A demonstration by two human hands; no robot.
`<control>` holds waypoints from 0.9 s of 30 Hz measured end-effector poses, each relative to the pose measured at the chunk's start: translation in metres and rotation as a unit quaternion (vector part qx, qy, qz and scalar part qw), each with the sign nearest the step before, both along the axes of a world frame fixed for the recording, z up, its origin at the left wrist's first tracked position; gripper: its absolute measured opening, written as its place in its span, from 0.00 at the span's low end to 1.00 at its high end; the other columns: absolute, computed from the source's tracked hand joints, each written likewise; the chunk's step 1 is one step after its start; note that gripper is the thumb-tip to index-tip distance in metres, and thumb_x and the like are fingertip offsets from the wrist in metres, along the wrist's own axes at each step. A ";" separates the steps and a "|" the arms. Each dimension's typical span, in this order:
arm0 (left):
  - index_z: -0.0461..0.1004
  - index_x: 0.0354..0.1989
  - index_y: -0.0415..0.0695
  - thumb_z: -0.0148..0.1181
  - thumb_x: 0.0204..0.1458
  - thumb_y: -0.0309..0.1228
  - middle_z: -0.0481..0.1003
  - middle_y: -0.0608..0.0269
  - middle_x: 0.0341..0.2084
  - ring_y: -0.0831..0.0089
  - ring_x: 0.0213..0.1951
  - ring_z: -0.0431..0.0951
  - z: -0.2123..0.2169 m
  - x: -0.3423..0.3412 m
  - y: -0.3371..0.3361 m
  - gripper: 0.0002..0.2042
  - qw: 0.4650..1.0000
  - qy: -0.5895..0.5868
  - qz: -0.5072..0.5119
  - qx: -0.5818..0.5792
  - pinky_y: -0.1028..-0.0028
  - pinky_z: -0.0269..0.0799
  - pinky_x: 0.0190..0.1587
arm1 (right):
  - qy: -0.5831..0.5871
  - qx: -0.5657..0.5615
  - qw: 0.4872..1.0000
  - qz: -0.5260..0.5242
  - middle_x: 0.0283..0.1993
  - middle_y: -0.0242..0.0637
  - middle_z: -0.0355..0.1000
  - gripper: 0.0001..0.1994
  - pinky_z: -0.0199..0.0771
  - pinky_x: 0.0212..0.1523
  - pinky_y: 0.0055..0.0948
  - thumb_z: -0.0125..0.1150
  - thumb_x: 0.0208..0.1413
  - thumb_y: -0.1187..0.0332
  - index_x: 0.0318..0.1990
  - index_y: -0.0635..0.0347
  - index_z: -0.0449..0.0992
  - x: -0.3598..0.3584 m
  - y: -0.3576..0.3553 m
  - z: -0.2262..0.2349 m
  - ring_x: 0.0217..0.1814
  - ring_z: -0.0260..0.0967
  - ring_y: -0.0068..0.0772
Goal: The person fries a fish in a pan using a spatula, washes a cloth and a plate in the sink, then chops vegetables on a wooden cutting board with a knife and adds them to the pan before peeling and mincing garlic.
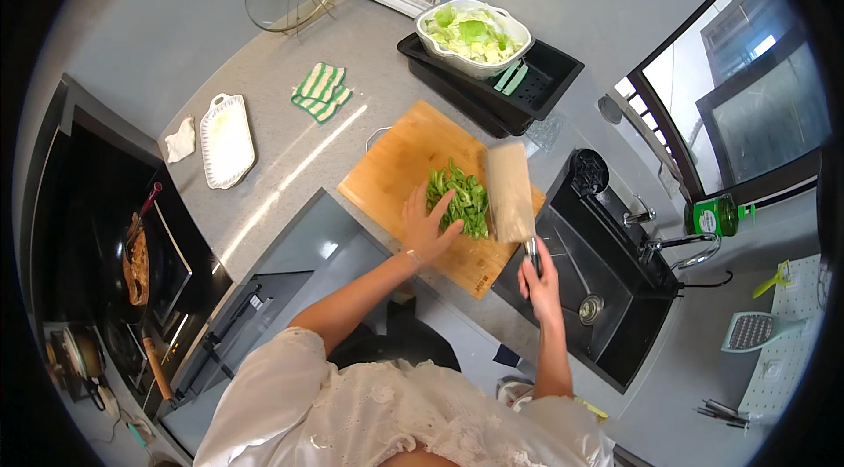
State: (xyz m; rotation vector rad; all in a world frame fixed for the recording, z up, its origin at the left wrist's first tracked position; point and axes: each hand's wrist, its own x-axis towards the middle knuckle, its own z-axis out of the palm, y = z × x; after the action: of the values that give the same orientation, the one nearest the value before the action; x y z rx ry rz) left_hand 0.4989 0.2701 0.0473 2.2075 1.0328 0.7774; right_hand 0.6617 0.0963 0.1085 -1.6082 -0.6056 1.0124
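A wooden cutting board (391, 164) lies across the counter corner, its right end reaching over the sink's edge. On it is a pile of chopped green leafy vegetables (469, 203). My left hand (428, 228) rests at the left side of the pile, fingers spread and touching the greens. In my right hand (541, 280) is the handle of a cleaver (510, 194), my fingers wrapped round it. The broad blade is turned nearly flat to view, just right of the greens, and looks slightly blurred.
Behind the board, a white bowl of cut cabbage (475, 34) sits on a black drain basket (554, 71). The black sink (607, 326) is at right. To the left are a striped cloth (321, 93), a white dish (227, 142) and a stove with a pan of browned food (136, 265).
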 end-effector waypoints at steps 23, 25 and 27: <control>0.69 0.46 0.53 0.59 0.37 0.38 0.58 0.57 0.55 0.51 0.57 0.51 0.014 0.064 0.029 0.22 0.998 -0.023 0.055 -0.029 0.50 0.51 0.51 | 0.149 0.015 0.988 -0.046 0.23 0.27 0.59 0.22 0.50 0.12 0.13 0.46 0.57 0.69 0.59 0.52 0.53 -0.074 0.040 -0.024 0.18 0.52 0.14; 0.68 0.46 0.53 0.59 0.37 0.38 0.57 0.58 0.55 0.51 0.58 0.50 0.027 0.056 0.036 0.22 0.998 -0.028 0.054 -0.028 0.49 0.50 0.51 | 0.123 0.023 0.990 -0.057 0.23 0.28 0.58 0.24 0.50 0.11 0.13 0.46 0.57 0.68 0.61 0.51 0.50 -0.082 0.045 -0.016 0.17 0.52 0.15; 0.69 0.45 0.53 0.60 0.37 0.38 0.57 0.57 0.55 0.51 0.58 0.49 0.042 0.046 0.046 0.22 0.994 -0.066 0.086 0.000 0.48 0.49 0.51 | 0.123 0.052 0.990 -0.044 0.23 0.29 0.58 0.25 0.51 0.11 0.13 0.46 0.57 0.69 0.62 0.50 0.48 -0.095 0.056 -0.002 0.17 0.52 0.16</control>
State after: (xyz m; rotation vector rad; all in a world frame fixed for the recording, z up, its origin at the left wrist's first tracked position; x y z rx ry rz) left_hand 0.5447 0.3159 0.0888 2.0557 1.1661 0.9834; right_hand 0.5667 0.1523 0.1064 -1.3810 -0.4093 1.0742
